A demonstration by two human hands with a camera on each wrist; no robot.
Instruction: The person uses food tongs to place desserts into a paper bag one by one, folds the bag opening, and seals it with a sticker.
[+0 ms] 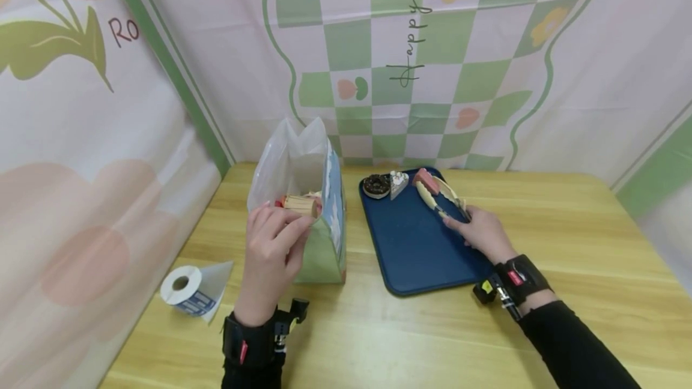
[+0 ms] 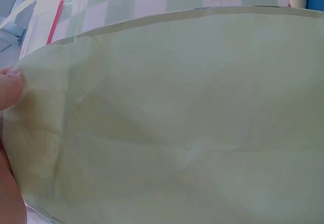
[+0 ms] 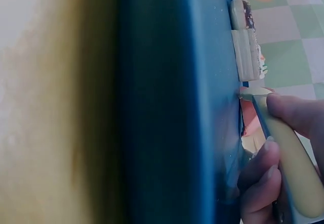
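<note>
My left hand (image 1: pixel 270 248) pinches the near rim of a paper bag (image 1: pixel 322 260), which stands upright with its top open. In the left wrist view the bag's pale green panel (image 2: pixel 177 107) fills most of the picture. Inside the bag shows a tan, striped piece (image 1: pixel 300 205), with other items partly hidden. With my right hand (image 1: pixel 486 234) I hold cream-tipped tongs (image 1: pixel 426 196); a pink cake-like piece (image 1: pixel 427 180) lies between their tips at the far edge of a dark blue tray (image 1: pixel 421 251). A chocolate doughnut (image 1: pixel 376 186) and a white cake slice (image 1: pixel 399 183) sit at the tray's far left corner.
A roll of labels (image 1: pixel 186 290) with a loose strip lies left of the bag on the wooden table (image 1: pixel 589 245). Printed cloth (image 1: pixel 346 41) hangs behind the table and along its left side. The bag stands close to the tray's left edge.
</note>
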